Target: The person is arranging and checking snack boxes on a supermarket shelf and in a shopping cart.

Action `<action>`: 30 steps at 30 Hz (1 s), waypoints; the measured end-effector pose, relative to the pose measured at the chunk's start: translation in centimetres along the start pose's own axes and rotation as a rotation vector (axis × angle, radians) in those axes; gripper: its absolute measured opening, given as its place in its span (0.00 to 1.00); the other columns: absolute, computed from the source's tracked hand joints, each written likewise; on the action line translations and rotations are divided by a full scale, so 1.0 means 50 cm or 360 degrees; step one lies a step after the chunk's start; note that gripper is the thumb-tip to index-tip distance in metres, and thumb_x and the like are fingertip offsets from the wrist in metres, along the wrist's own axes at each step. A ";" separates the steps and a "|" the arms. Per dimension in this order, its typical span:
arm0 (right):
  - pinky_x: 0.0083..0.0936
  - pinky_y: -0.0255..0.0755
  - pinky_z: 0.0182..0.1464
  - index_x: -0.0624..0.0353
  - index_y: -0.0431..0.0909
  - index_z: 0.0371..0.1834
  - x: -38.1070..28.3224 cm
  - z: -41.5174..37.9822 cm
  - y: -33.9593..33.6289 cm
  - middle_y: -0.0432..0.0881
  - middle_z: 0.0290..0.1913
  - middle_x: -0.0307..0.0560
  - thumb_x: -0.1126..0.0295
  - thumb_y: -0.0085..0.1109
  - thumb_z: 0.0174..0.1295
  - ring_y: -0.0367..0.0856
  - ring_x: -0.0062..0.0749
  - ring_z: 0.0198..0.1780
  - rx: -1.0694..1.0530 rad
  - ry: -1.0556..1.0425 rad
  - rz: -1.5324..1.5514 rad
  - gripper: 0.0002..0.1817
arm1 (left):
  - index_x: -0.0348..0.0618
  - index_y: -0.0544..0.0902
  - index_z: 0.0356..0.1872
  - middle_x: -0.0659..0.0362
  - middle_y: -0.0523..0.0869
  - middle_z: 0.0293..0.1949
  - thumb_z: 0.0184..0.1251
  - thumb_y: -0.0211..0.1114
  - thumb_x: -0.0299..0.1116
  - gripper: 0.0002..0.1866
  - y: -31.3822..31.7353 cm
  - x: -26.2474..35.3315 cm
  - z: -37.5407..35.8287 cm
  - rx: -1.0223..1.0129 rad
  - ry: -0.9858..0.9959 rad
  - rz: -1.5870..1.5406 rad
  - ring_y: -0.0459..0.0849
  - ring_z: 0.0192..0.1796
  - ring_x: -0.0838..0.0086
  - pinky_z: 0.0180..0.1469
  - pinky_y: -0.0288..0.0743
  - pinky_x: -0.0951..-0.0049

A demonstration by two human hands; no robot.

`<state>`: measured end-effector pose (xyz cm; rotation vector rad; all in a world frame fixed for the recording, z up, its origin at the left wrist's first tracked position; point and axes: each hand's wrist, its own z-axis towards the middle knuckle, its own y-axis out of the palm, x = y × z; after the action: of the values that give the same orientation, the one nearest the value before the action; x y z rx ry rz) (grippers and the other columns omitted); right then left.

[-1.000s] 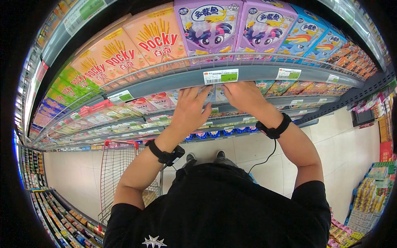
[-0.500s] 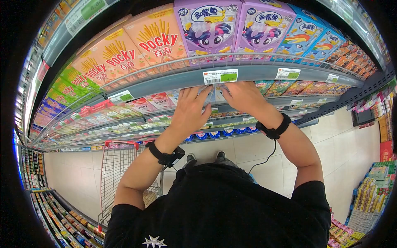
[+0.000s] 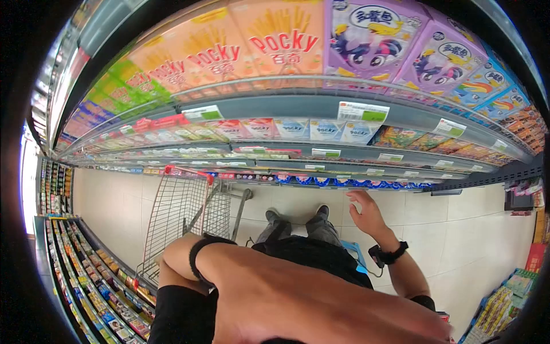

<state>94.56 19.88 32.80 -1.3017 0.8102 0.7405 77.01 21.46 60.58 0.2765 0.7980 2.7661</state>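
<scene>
My left hand [image 3: 321, 298] is raised very near the camera, crossing the bottom of the view. It is blurred, with its back up and its fingers stretched to the right; nothing shows in it. Lower down, my right hand [image 3: 368, 218] hangs over the floor in front of the lowest shelf, fingers slightly curled, thumb apart, holding nothing. A black band with a small device [image 3: 389, 254] sits on the right wrist, and another black band [image 3: 200, 252] circles the left. White and light-blue Pocky boxes [image 3: 326, 131] stand in a row on the second shelf, ahead of both hands.
Orange Pocky boxes [image 3: 283, 43] and purple pony-print boxes [image 3: 369, 43] fill the top shelf behind a wire rail. A red-handled shopping cart [image 3: 172, 215] stands at my left. Stacked goods [image 3: 498, 309] rise at the lower right, and another shelf [image 3: 86, 281] runs along the left.
Both hands have come away from the second shelf. The left has swung up close to the camera; the right has dropped back toward my body. The view has shifted, exposing the white Pocky boxes.
</scene>
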 end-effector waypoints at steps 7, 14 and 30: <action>0.32 0.80 0.49 0.62 0.84 0.43 0.392 -0.355 0.241 0.88 0.40 0.53 0.75 0.58 0.58 0.87 0.41 0.48 0.0129 0.0785 -0.0216 0.11 | 0.24 0.68 0.69 0.29 0.70 0.66 0.60 0.73 0.52 0.45 0.007 0.195 -0.038 -0.0229 -0.0472 0.0069 0.70 0.69 0.38 0.67 0.66 0.44; 0.33 0.81 0.38 0.61 0.85 0.29 0.426 -0.652 0.449 0.87 0.32 0.50 0.67 0.58 0.61 0.86 0.39 0.36 0.0152 0.1349 -0.0123 0.10 | 0.27 0.69 0.68 0.39 0.71 0.68 0.66 0.68 0.55 0.42 0.020 0.480 -0.151 -0.0631 -0.0988 0.0048 0.70 0.71 0.53 0.71 0.64 0.51; 0.34 0.83 0.42 0.71 0.81 0.50 0.013 -0.751 0.692 0.88 0.42 0.53 0.72 0.59 0.63 0.88 0.37 0.39 0.0317 0.1810 0.0536 0.16 | 0.36 0.53 0.77 0.35 0.61 0.73 0.61 0.69 0.33 0.46 -0.574 1.026 -0.999 0.0659 -0.1864 0.3223 0.61 0.74 0.40 0.72 0.62 0.53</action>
<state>62.15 -13.06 11.00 -1.3717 1.9892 0.0856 21.12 34.98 9.16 3.8732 0.6792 2.0040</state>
